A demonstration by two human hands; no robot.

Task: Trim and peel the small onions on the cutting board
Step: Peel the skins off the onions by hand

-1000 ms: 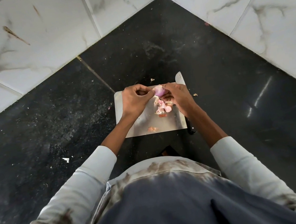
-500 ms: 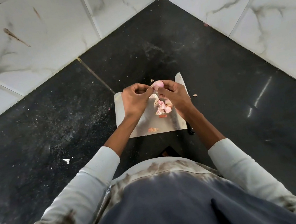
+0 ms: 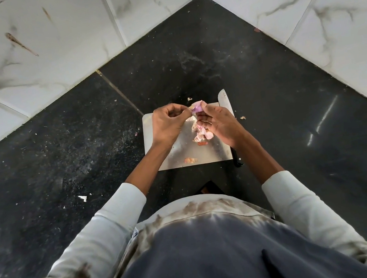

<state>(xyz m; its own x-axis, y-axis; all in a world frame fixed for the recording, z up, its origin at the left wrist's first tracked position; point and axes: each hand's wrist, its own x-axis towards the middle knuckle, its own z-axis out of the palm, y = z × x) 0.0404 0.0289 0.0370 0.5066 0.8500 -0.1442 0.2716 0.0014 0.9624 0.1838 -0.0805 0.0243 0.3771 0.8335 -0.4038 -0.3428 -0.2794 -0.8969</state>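
Note:
Above the far edge of the steel cutting board (image 3: 171, 160), both hands meet on one small pink onion (image 3: 197, 107). My right hand (image 3: 220, 124) holds the onion in its fingertips. My left hand (image 3: 168, 123) pinches a strip of onion skin at the onion's left side. A pile of pink peels and small onions (image 3: 201, 134) lies on the board under my right hand. The knife (image 3: 224, 102) rests along the board's right edge, blade pointing away, handle partly hidden by my right forearm.
The board sits on a dark speckled stone counter (image 3: 84, 154) in a corner of white marble tiled walls (image 3: 32, 54). Loose peel scraps (image 3: 190, 160) lie on the board's near part and on the counter to the right (image 3: 243, 117).
Both hands have lifted the onion away from me, from over the peel pile to the board's far edge. My left fingers now pull at its skin.

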